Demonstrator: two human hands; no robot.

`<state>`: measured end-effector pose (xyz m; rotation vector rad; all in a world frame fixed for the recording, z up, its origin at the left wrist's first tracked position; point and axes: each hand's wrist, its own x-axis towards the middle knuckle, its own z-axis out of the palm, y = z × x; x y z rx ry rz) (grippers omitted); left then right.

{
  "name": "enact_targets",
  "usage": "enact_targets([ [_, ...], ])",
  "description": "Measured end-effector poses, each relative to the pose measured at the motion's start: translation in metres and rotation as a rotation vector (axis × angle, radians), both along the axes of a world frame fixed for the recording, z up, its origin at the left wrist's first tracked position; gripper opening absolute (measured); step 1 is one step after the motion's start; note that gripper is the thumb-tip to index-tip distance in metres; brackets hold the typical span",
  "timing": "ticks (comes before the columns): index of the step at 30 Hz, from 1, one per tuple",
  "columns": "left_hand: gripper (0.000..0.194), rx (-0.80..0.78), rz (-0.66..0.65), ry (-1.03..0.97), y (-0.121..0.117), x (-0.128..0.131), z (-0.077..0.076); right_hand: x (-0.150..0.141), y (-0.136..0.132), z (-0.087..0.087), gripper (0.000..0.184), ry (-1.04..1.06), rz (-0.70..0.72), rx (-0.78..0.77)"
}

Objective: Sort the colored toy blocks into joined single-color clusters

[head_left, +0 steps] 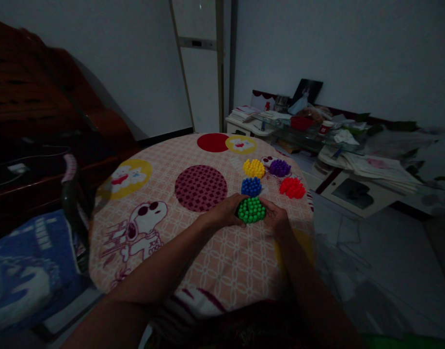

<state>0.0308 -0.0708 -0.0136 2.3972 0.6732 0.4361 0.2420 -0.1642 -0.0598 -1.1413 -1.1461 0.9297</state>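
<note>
A cluster of shiny green round-headed pieces, like beads or pegs (252, 210), sits between my hands near the right side of the table. My left hand (230, 211) curls around its left side, thumb toward me. From the other side, the fingers of my right hand (275, 214) press against it. Just beyond is a blue cluster (251, 186) of the same kind, close to my left fingertips. Farther back lie a yellow cluster (254, 168) and a purple one (279, 167). A red cluster (292, 188) rests to the right, near the table edge.
A patterned cloth covers the round table (208, 242). At left stand a chair with a blue cushion (22, 266) and a wooden bench (33, 82). Behind on the right, a low glass-topped cabinet (353, 186) carries papers, a red bowl (301, 122) and a paper cup (325, 127).
</note>
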Motion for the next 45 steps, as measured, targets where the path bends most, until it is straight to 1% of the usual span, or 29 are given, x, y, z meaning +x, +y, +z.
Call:
enact_targets([
  [4,0.096,-0.015,0.004,-0.015,0.0,0.001,0.0,0.004,0.002,-0.004,0.06,-0.093,-0.022,0.047],
  [8,0.1,-0.028,0.002,-0.034,0.0,0.0,0.0,0.004,0.002,-0.006,0.063,-0.094,0.008,0.045],
  [12,0.092,-0.041,0.005,-0.031,-0.002,0.002,0.0,0.003,0.001,-0.005,0.064,-0.141,-0.007,0.073],
  [15,0.094,-0.045,0.01,-0.025,-0.002,0.003,0.002,0.001,0.001,-0.004,0.062,-0.127,-0.024,0.074],
  [18,0.097,-0.056,-0.014,-0.017,0.004,-0.007,0.01,-0.003,0.001,-0.002,0.061,-0.063,-0.057,0.058],
  [20,0.086,-0.093,-0.012,-0.004,0.013,-0.02,0.017,-0.004,0.0,0.0,0.057,-0.033,-0.172,0.066],
  [22,0.063,-0.143,0.036,-0.001,0.024,-0.034,0.023,-0.002,-0.003,0.003,0.052,-0.064,-0.369,0.089],
  [24,0.044,-0.145,0.134,-0.022,0.034,-0.044,0.025,0.005,-0.007,0.008,0.048,-0.172,-0.579,0.103],
  [26,0.035,-0.094,0.259,-0.083,0.037,-0.046,0.026,0.021,-0.01,0.014,0.046,-0.32,-0.751,0.117],
  [28,0.033,-0.02,0.332,-0.164,0.03,-0.037,0.026,0.044,-0.008,0.02,0.047,-0.437,-0.872,0.144],
  [29,0.034,0.021,0.33,-0.205,0.023,-0.03,0.026,0.058,-0.004,0.024,0.05,-0.467,-0.916,0.148],
  [30,0.037,0.07,0.288,-0.228,0.013,-0.022,0.026,0.073,0.002,0.027,0.054,-0.486,-0.937,0.132],
  [32,0.049,0.19,0.132,-0.232,-0.007,-0.003,0.023,0.102,0.017,0.034,0.061,-0.503,-0.969,0.012],
  [33,0.056,0.252,0.054,-0.21,-0.016,0.007,0.021,0.114,0.026,0.037,0.062,-0.54,-0.95,-0.043],
  [34,0.061,0.316,-0.026,-0.17,-0.024,0.015,0.018,0.123,0.036,0.039,0.06,-0.586,-0.895,-0.096],
  [35,0.063,0.372,-0.083,-0.108,-0.03,0.023,0.015,0.128,0.045,0.041,0.058,-0.635,-0.834,-0.144],
  [36,0.064,0.417,-0.105,-0.054,-0.033,0.029,0.013,0.13,0.054,0.042,0.054,-0.686,-0.774,-0.182],
  [37,0.063,0.449,-0.103,-0.009,-0.035,0.033,0.01,0.127,0.062,0.043,0.051,-0.729,-0.721,-0.211],
  [39,0.058,0.473,-0.052,0.043,-0.032,0.036,0.007,0.113,0.074,0.043,0.044,-0.791,-0.647,-0.224],
  [42,0.053,0.458,0.04,0.045,-0.024,0.029,0.006,0.076,0.086,0.042,0.038,-0.837,-0.517,-0.129],
  [45,0.047,0.45,0.149,0.006,-0.014,0.014,0.005,0.033,0.097,0.038,0.035,-0.793,-0.371,-0.071],
])
